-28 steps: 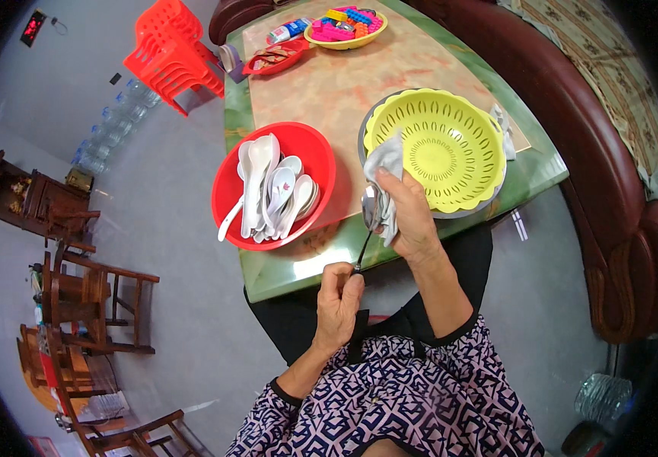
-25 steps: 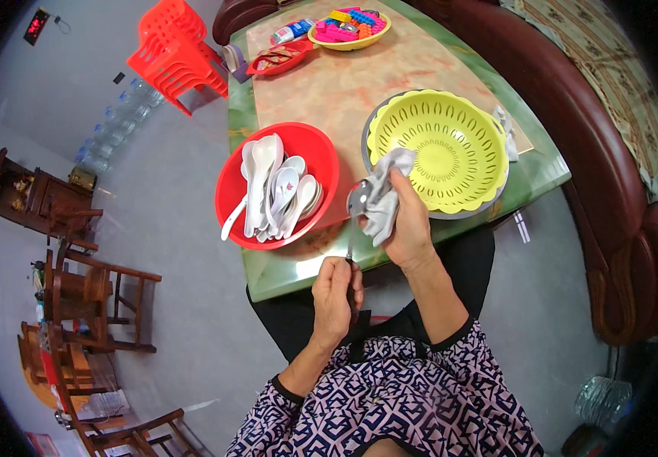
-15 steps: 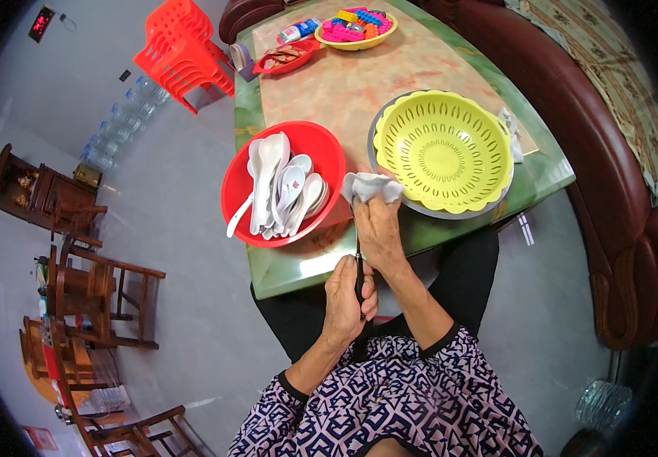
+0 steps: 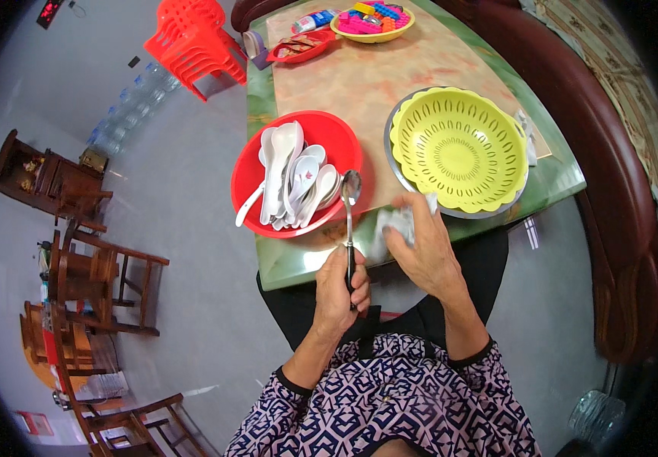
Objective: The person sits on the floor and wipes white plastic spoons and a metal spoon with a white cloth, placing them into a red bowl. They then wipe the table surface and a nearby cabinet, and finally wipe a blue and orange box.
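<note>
My left hand (image 4: 333,295) is closed round the black handle of a metal spoon (image 4: 350,251), whose bowl points up and away from me. The spoon's bowl is beside the right rim of a red basin (image 4: 350,145) that holds several white soup spoons (image 4: 283,164). To the right, my right hand (image 4: 434,257) has a crumpled white cloth (image 4: 397,222) between thumb and fingers, apart from the spoon. The cloth is a little blurred. Just beyond this hand, a yellow scalloped colander (image 4: 458,152) sits in a grey basin (image 4: 395,156).
At the table's (image 4: 412,68) far end are a yellow basket (image 4: 374,36) of coloured building blocks and a red dish (image 4: 298,52). A white cloth (image 4: 528,137) lies right of the colander. Red stools (image 4: 192,46) stand left; a brown sofa (image 4: 572,145) runs along the right.
My right hand and the cloth have come away from the spoon, moving right and toward me. The spoon's bowl, covered before, now shows. My left hand keeps its grip on the handle.
</note>
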Motion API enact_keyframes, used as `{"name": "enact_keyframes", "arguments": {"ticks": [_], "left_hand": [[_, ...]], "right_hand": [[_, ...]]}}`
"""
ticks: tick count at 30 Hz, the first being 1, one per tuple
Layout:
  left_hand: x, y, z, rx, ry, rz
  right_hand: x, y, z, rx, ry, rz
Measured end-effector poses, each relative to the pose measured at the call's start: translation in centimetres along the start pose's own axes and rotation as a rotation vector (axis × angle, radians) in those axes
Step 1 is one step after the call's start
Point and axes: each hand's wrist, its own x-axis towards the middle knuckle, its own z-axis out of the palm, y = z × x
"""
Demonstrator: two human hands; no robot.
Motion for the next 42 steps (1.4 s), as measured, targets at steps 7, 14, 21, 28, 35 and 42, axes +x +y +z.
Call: {"name": "enact_keyframes", "arguments": {"ticks": [7, 14, 21, 28, 35, 42], "left_hand": [[-0.4, -1.0, 0.5, -0.040, -0.100, -0.053], [-0.5, -1.8, 0.3, 0.113, -0.120, 0.006], [0.3, -1.8, -0.1, 0.111, -0.058, 0.039], [1.0, -1.3, -0.8, 0.158, -0.003, 0.092], [0.5, -0.8, -0.3, 0.035, -0.075, 0.059], [0.9, -0.5, -0.6, 0.040, -0.103, 0.103]], "right_hand": [[2.6, -1.1, 3.2, 0.902, 0.178, 0.151], [2.4, 2.8, 5.8, -0.049, 0.293, -0.231], [0.8, 2.5, 5.9, 0.162, 0.115, -0.202], [-2.5, 1.1, 4.9, -0.102, -0.042, -0.308], [0.6, 0.4, 3.2, 0.235, 0.117, -0.100], [0.6, 1.1, 5.4, 0.207, 0.164, -0.150]]}}
